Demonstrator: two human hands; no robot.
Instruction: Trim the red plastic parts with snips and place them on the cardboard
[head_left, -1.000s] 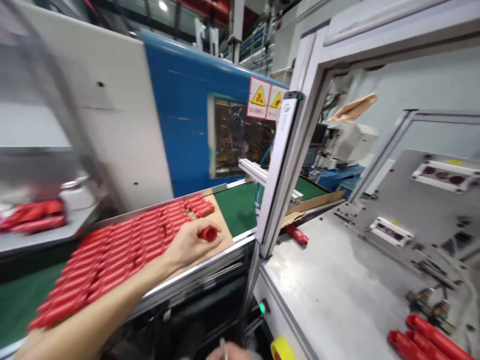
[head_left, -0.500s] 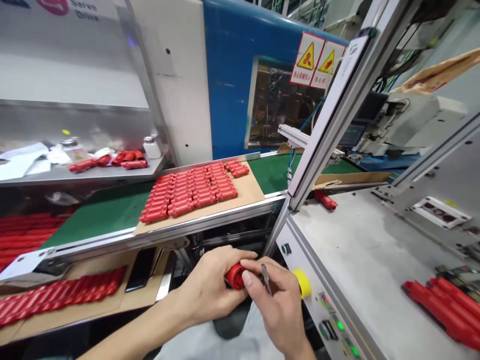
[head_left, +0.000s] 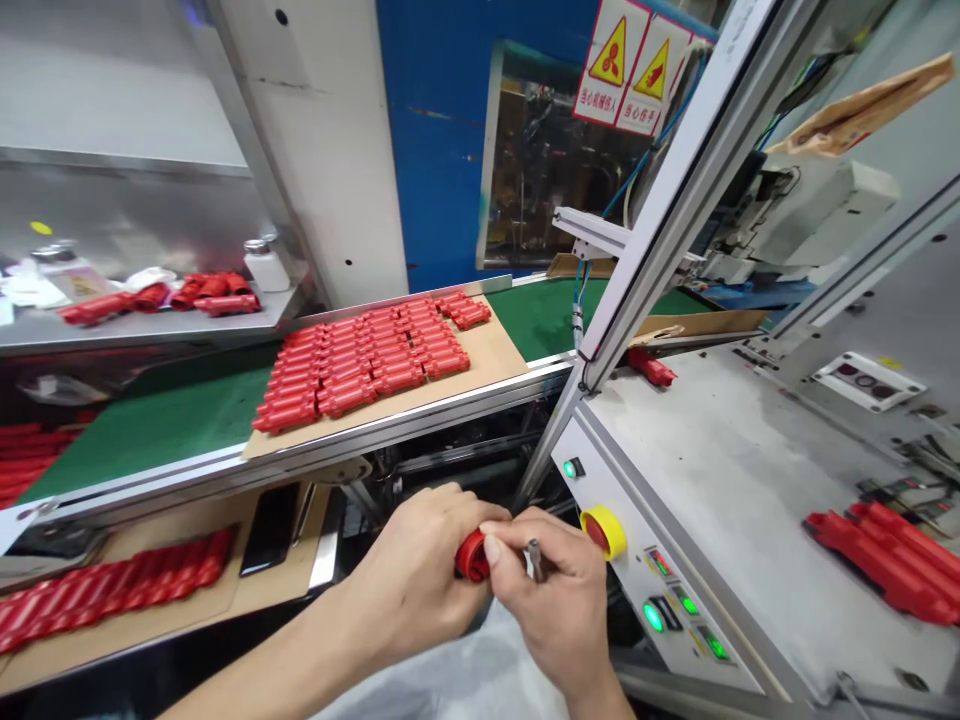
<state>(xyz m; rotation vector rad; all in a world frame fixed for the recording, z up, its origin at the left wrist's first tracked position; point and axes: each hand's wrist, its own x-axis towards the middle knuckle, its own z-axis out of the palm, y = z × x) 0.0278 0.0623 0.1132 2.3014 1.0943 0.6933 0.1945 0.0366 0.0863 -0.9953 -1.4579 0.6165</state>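
My left hand [head_left: 409, 570] is shut around a red plastic cylindrical part [head_left: 472, 556], and its round end sticks out toward my right hand. My right hand [head_left: 547, 600] pinches a small metal tool [head_left: 534, 558] between thumb and fingers. Its fingertips are against or just beside the red part's end, and the exact contact is hidden. Most of the red part's body lies hidden inside my left fist. Beyond my hands, rows of similar red parts [head_left: 367, 360] lie on a cardboard sheet [head_left: 480, 350].
The cardboard sheet rides on a green conveyor belt [head_left: 165, 425] with a metal rail [head_left: 390, 440]. To the right stands a steel machine top [head_left: 697, 450] holding red parts [head_left: 881, 565]. A yellow-ringed emergency button [head_left: 602, 530] sits near my right hand. A phone [head_left: 270, 530] lies on lower cardboard [head_left: 180, 545].
My left hand has come back from the conveyor rows and now holds the red part low in front of me. My right hand has risen into view with the tool. The view has turned left.
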